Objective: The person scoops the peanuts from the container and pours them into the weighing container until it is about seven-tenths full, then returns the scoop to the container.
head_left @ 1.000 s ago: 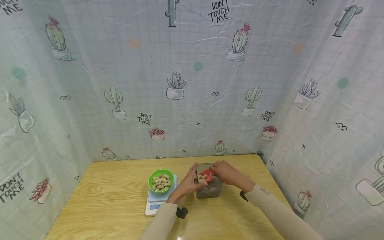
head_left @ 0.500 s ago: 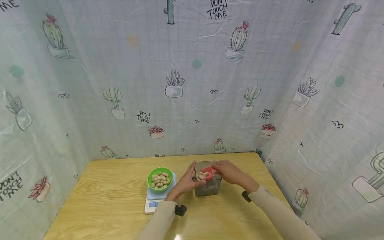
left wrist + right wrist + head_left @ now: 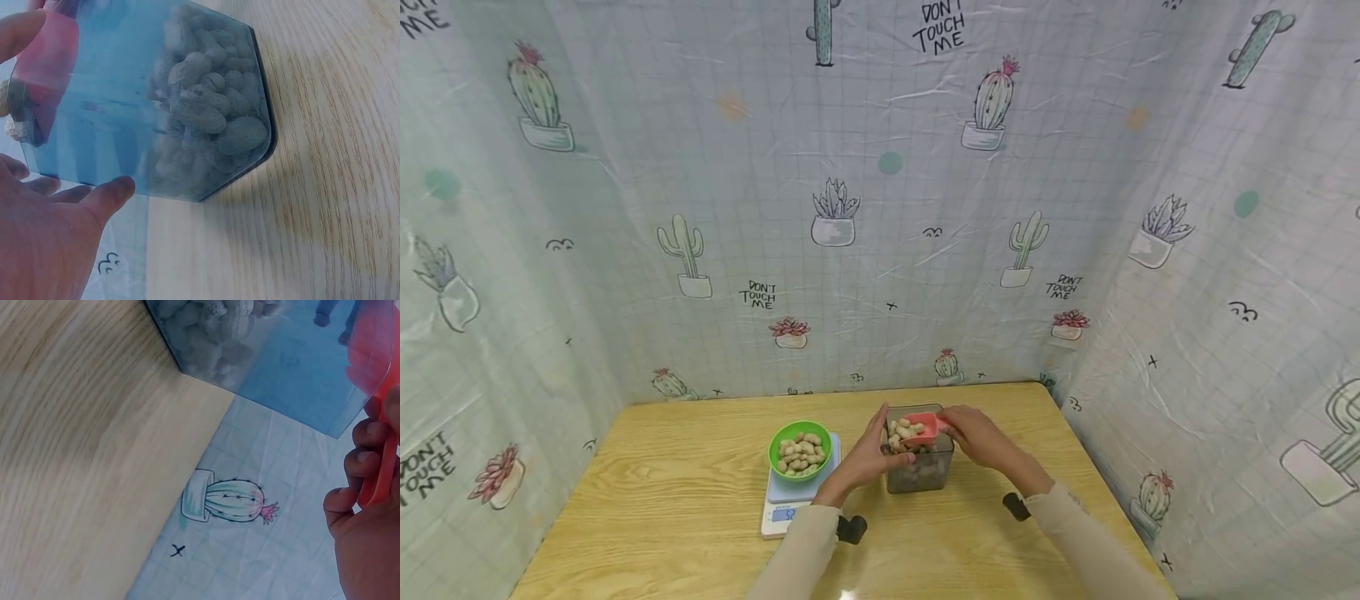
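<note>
A clear, grey-tinted plastic container [image 3: 917,478] with peanuts in its lower part [image 3: 206,106] stands on the table. My left hand [image 3: 859,460] holds it at the near left corner, thumb across the front and fingers along the left wall. My right hand [image 3: 979,437] grips the handle [image 3: 377,481] of a red scoop [image 3: 929,427], fingers curled round it. The scoop is at the container's mouth, with several peanuts [image 3: 907,428] in it. To the left, a green bowl [image 3: 774,446] of peanuts sits on a white kitchen scale [image 3: 775,522].
The scale's lit display [image 3: 783,514] is partly hidden by my left forearm. Under everything lies a wood-grain table [image 3: 685,483]. A cactus-print curtain [image 3: 880,275] hangs behind the table and along both sides.
The scoop has risen from inside the container to its mouth and levelled out, carrying peanuts. My right hand moved with it, slightly to the right. My left hand stays on the container.
</note>
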